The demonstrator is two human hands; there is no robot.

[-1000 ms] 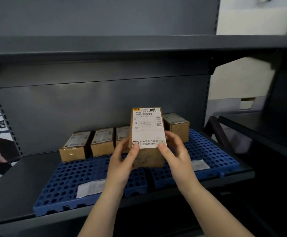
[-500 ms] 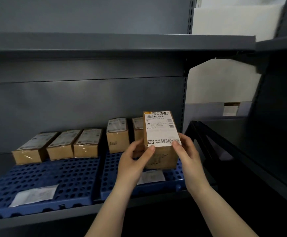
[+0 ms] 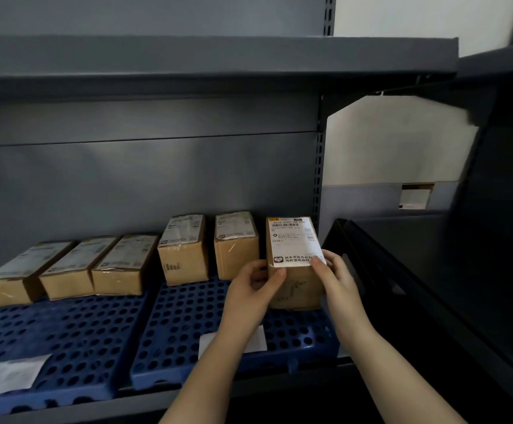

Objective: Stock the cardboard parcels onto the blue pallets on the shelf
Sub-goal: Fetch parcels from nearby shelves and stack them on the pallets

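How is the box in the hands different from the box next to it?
The held parcel is gripped by the left hand and right hand; the neighbouring parcel is untouched. The held parcel sits nearer the front; its neighbour sits further back. Both are brown cardboard with white labels, on the blue pallet.

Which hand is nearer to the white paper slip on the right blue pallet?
Left. The left hand is just above the white paper slip, its forearm crossing it; the right hand is farther right, on the parcel.

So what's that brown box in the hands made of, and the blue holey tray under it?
The brown box looks like matte cardboard with a white paper label. The blue holey tray looks like moulded plastic, slightly shiny, its holes evenly spaced.
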